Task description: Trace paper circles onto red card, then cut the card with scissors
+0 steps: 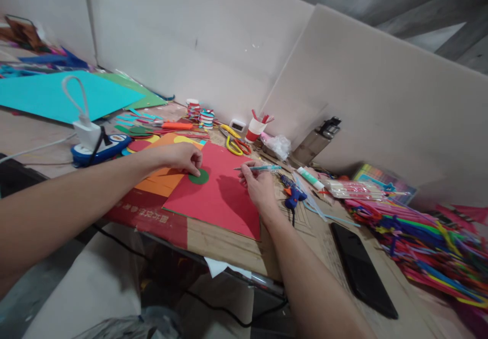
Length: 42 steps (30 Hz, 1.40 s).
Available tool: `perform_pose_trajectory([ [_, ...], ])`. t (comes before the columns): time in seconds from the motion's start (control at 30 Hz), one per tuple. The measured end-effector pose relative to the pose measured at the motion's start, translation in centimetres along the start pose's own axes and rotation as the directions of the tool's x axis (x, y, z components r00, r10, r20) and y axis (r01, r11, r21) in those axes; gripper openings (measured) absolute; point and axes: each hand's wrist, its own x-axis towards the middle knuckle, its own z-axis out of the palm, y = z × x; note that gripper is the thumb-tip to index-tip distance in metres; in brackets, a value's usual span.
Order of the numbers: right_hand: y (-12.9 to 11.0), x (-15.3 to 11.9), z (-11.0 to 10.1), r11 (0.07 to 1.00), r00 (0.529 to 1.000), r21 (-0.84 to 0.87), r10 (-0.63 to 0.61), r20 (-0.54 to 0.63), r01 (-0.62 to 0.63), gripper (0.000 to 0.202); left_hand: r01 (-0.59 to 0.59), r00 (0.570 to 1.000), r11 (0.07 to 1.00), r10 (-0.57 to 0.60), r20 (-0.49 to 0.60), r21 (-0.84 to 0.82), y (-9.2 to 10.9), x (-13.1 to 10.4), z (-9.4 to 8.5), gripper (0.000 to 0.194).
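Note:
A red sheet lies on the table in front of me. My left hand is at its upper left, thumb and fingers drawn together at the edge of a small green circle, which rests on the red sheet. Over the sheet's right edge, my right hand grips a slim light-blue pen, its tip pointing left. Orange sheets lie under my left forearm, partly beneath the red one. The underside of my left fingertips is hidden.
A blue glue gun and a black phone lie on the right, with many coloured pipe cleaners beyond. Scissors and a cup stand behind the sheet. A blue power strip sits at left.

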Motion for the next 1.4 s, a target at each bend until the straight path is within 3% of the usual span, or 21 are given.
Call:
perform_pose_trajectory([
  [0.27, -0.5, -0.1, 0.2, 0.999, 1.000, 0.041, -0.021, -0.011, 0.022, 0.024, 0.054, 0.998, 0.998, -0.054, -0.018, -0.018, 0.4, -0.1, 0.1, 0.021],
  [0.63, -0.3, 0.0, 0.0, 0.999, 1.000, 0.031, -0.025, -0.007, 0.025, 0.025, 0.008, 0.999, 0.998, -0.005, -0.040, 0.066, 0.5, -0.1, 0.1, 0.022],
  [0.7, -0.4, 0.2, -0.4, 0.997, 0.997, 0.056, -0.041, -0.058, 0.045, 0.024, 0.010, 0.999, 0.997, -0.007, -0.040, 0.074, 0.7, -0.3, 0.1, 0.022],
  [0.8, -0.8, 0.5, -1.6, 0.991, 0.969, 0.108, -0.054, -0.241, 0.082, 0.025, 0.010, 0.999, 0.998, -0.008, -0.035, 0.054, 0.8, -0.4, 0.1, 0.020],
  [0.97, -1.2, 1.0, -3.5, 0.964, 0.843, 0.229, 0.010, -0.537, 0.134, 0.025, -0.006, 1.000, 1.000, 0.006, -0.016, 0.027, 0.1, 0.1, 0.3, 0.019],
  [1.03, -1.1, 1.1, -3.7, 0.954, 0.827, 0.272, 0.052, -0.560, 0.125, 0.025, -0.014, 1.000, 1.000, 0.014, -0.008, 0.020, -0.3, 0.4, 0.5, 0.022],
  [1.17, -1.2, 0.9, -3.3, 0.932, 0.851, 0.349, 0.105, -0.514, 0.096, 0.025, -0.024, 1.000, 1.000, 0.024, -0.008, 0.005, -0.6, 0.6, 0.6, 0.028],
  [1.27, -1.4, 0.6, -2.8, 0.930, 0.873, 0.356, 0.100, -0.477, 0.088, 0.023, -0.023, 1.000, 1.000, 0.024, -0.006, 0.019, -0.6, 0.7, 0.6, 0.027],
  [1.4, -1.6, 0.3, -2.8, 0.942, 0.869, 0.319, 0.071, -0.490, 0.103, 0.026, -0.019, 1.000, 1.000, 0.019, -0.014, 0.011, -0.7, 0.8, 0.7, 0.027],
])
